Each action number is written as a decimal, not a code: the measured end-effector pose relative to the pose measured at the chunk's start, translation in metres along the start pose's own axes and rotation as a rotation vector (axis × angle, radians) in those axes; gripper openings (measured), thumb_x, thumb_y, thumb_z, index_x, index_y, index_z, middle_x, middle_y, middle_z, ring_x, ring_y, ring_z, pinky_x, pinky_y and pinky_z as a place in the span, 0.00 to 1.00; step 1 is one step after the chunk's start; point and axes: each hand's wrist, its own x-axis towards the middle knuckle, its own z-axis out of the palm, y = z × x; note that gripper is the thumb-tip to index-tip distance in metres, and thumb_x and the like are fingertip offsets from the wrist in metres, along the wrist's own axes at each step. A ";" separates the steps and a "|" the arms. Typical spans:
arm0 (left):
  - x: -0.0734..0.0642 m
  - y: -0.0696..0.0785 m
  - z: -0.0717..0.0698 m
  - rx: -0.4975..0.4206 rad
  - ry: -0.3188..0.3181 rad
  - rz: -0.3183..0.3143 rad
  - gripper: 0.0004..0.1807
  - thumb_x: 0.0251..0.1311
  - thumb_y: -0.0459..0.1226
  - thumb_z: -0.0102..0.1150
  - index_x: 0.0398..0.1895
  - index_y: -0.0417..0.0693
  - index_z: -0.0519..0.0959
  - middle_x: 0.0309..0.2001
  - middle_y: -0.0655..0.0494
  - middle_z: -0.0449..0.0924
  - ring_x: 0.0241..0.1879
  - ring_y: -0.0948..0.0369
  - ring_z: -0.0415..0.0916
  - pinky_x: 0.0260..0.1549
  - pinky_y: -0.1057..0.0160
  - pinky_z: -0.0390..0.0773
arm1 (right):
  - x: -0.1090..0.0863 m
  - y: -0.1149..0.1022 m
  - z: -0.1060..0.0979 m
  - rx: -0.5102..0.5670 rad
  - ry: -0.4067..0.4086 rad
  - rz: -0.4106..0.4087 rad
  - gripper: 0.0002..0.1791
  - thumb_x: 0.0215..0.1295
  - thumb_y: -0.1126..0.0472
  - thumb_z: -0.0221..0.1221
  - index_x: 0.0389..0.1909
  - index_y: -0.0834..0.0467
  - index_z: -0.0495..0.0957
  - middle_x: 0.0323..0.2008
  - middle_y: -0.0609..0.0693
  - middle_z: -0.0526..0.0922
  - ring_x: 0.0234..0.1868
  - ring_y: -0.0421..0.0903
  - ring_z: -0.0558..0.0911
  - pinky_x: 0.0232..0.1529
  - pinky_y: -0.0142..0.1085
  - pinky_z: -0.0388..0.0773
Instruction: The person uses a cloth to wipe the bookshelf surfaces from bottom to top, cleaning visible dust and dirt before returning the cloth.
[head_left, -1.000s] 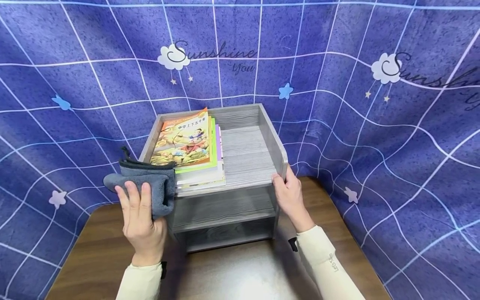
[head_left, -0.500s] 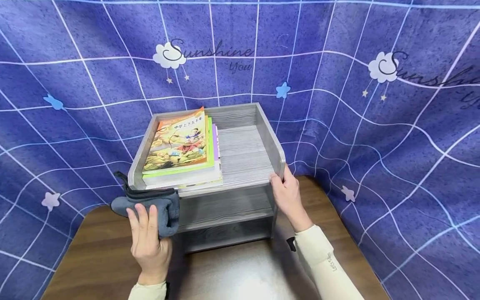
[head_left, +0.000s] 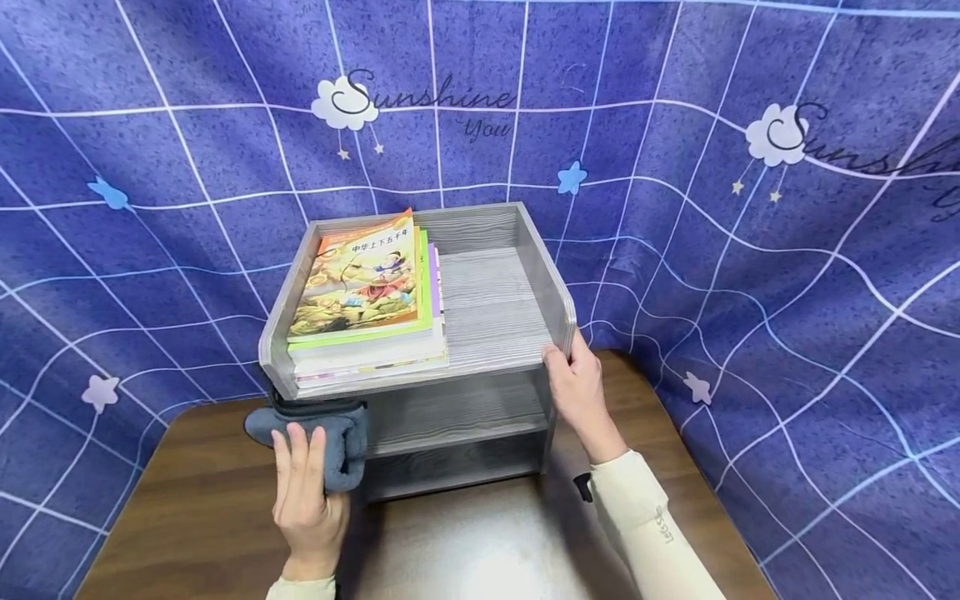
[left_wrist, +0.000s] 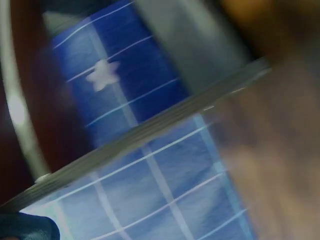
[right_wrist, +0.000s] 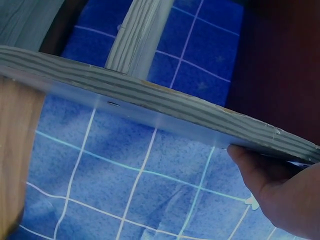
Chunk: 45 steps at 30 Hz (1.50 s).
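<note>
A grey wood-grain desktop shelf [head_left: 491, 292] with an open top tray and lower tiers stands on the table. My left hand [head_left: 307, 504] holds a folded blue-grey cloth [head_left: 347, 446] with black edging at the shelf's front left side panel, just under the tray's corner. In the left wrist view, a bit of the cloth [left_wrist: 32, 227] shows near the panel's edge [left_wrist: 135, 135]. On the right, my right hand [head_left: 579, 393] grips the front edge of the opposite side panel. The right wrist view has that hand [right_wrist: 280, 192] against the panel [right_wrist: 175, 102].
Several books lie stacked on the tray's left half, an orange illustrated book [head_left: 363, 287] on top. The brown wooden table [head_left: 202, 492] spreads around the shelf. A blue gridded curtain [head_left: 660, 208] hangs close behind and at both sides.
My left hand has moved the cloth down and slightly right, from beside the books along the left panel's front to below the tray's corner. My right hand keeps its grip.
</note>
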 end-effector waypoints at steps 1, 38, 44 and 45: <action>-0.005 -0.002 -0.003 -0.003 -0.016 0.007 0.14 0.70 0.39 0.60 0.46 0.36 0.86 0.50 0.34 0.82 0.54 0.32 0.77 0.57 0.46 0.73 | 0.000 0.000 0.000 0.000 0.001 -0.002 0.14 0.65 0.60 0.53 0.47 0.61 0.79 0.38 0.59 0.86 0.38 0.55 0.79 0.43 0.52 0.75; -0.036 -0.065 -0.083 0.086 -1.515 -0.288 0.34 0.35 0.20 0.58 0.54 0.45 0.83 0.50 0.42 0.84 0.49 0.42 0.82 0.42 0.41 0.80 | 0.002 -0.007 0.008 0.007 0.002 0.023 0.17 0.66 0.59 0.51 0.52 0.61 0.76 0.45 0.62 0.83 0.43 0.58 0.78 0.48 0.53 0.73; 0.059 -0.053 -0.092 0.038 -1.127 -0.308 0.35 0.38 0.20 0.60 0.57 0.45 0.82 0.50 0.47 0.85 0.46 0.45 0.84 0.45 0.43 0.78 | -0.005 -0.007 0.005 -0.011 0.020 0.065 0.17 0.66 0.59 0.51 0.52 0.61 0.75 0.45 0.63 0.82 0.43 0.60 0.77 0.49 0.55 0.73; 0.075 -0.047 -0.095 0.041 -1.019 -0.296 0.34 0.39 0.21 0.59 0.57 0.43 0.81 0.51 0.46 0.85 0.50 0.50 0.83 0.48 0.48 0.78 | -0.006 -0.006 0.005 -0.015 0.017 0.067 0.17 0.66 0.59 0.50 0.53 0.61 0.75 0.46 0.64 0.82 0.44 0.60 0.77 0.49 0.56 0.72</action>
